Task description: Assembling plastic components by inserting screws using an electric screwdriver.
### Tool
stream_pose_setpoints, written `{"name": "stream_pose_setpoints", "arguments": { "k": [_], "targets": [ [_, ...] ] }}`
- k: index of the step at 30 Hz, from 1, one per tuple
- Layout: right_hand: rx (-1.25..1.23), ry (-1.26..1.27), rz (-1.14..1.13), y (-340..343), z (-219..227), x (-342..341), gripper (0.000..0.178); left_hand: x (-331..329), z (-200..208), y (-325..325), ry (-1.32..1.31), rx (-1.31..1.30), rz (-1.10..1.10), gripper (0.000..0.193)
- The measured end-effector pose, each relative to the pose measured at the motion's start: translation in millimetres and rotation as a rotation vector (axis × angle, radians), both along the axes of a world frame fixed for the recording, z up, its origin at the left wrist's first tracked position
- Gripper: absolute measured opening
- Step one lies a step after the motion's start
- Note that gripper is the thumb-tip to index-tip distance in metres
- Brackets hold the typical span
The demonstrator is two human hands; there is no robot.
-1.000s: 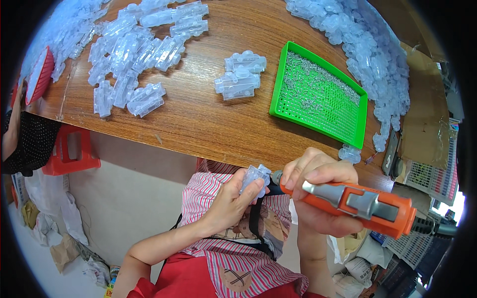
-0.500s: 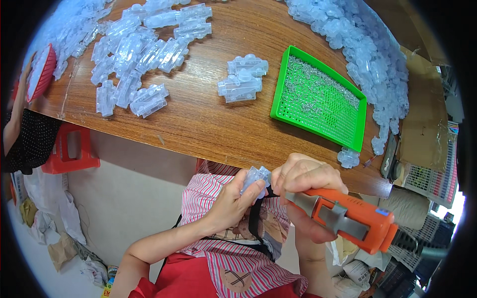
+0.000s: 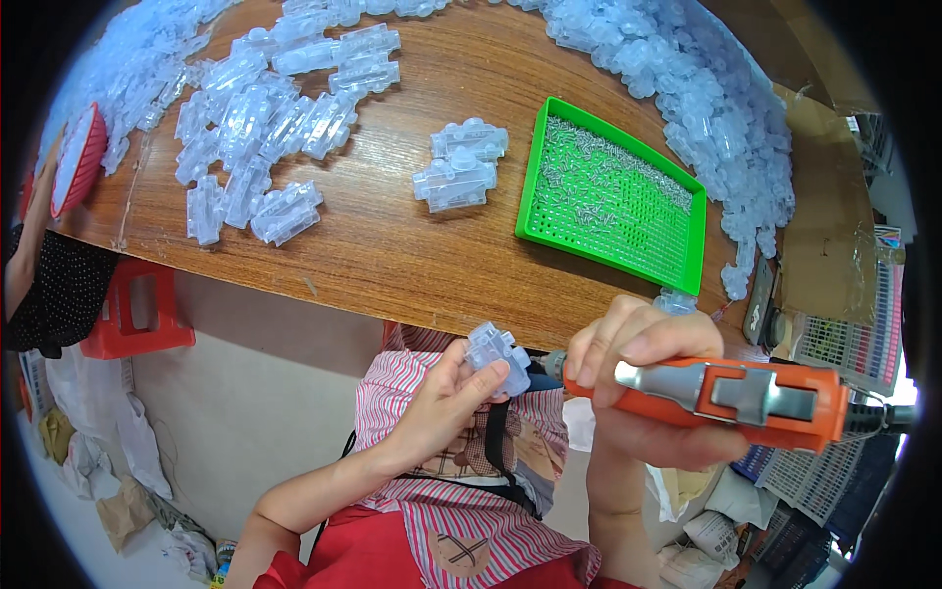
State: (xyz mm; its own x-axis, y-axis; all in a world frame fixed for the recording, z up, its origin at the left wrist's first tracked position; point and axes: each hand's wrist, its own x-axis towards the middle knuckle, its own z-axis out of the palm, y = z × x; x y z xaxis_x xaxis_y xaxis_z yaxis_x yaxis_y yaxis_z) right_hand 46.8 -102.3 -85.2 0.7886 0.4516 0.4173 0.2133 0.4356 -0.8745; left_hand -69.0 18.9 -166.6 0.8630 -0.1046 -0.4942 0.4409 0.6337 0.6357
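Observation:
My left hand [image 3: 440, 402] is closed around a clear plastic housing [image 3: 496, 355], thumb pressed on its near side, held just off the table's front edge. In my right hand [image 3: 643, 358] is an orange powered screwdriver [image 3: 803, 417] with a grey metal lever along its body. It lies nearly level, its nose pointing left at the housing's right side. Whether its bit touches the housing I cannot tell. Another clear housing [image 3: 675, 301] lies partly hidden behind my right hand, by the tray's near corner.
On the wooden table [image 3: 363, 260] stands a green tray [image 3: 525, 221] of small metal screws. Two housings [image 3: 456, 182] lie left of it. Loose housings [image 3: 245, 123] and a large heap [image 3: 677, 98] lie farther off. At far left are another person's arm [image 3: 34, 221] and a red basket [image 3: 86, 162].
The screwdriver has swung from a slant to nearly level, its rear end rising and moving right. The housing has turned slightly in my left hand. The whole view has shifted a little.

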Motion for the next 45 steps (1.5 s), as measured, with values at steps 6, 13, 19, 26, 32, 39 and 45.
{"name": "stream_pose_setpoints", "arguments": {
  "k": [6, 13, 19, 26, 32, 39, 45],
  "targets": [
    [-0.179, -0.005, -0.03, 0.8, -4.5, -6.1, 0.086, 4.0, -7.4, -4.1, 0.065, -0.06, 0.032, 0.036],
    [-0.189, 0.124, -0.033, 1.9, -15.4, -11.0, 0.082, 2.7, -6.0, -8.5, 0.041, -0.092, 0.092, 0.03],
    [-0.106, 0.065, 0.045, 2.5, -21.7, -6.3, 0.079, 4.1, -7.1, -10.2, 0.005, -0.049, 0.075, 0.027],
    [-0.074, -0.042, 0.128, 5.8, -29.8, -0.4, 0.071, 3.0, -8.4, -9.0, -0.04, 0.007, 0.085, 0.024],
    [-0.309, 0.042, 0.108, 1.0, -7.7, -0.3, 0.072, -0.2, -16.1, -15.5, -0.057, -0.015, 0.161, 0.026],
    [0.089, 0.085, 0.073, -4.5, 14.6, 6.2, 0.093, 0.1, 3.7, -3.1, 0.079, -0.002, 0.198, 0.033],
    [0.069, 0.108, 0.045, -1.2, -1.4, 0.9, 0.091, 3.1, -3.8, -8.3, 0.153, -0.062, 0.256, 0.036]
  ]
}}
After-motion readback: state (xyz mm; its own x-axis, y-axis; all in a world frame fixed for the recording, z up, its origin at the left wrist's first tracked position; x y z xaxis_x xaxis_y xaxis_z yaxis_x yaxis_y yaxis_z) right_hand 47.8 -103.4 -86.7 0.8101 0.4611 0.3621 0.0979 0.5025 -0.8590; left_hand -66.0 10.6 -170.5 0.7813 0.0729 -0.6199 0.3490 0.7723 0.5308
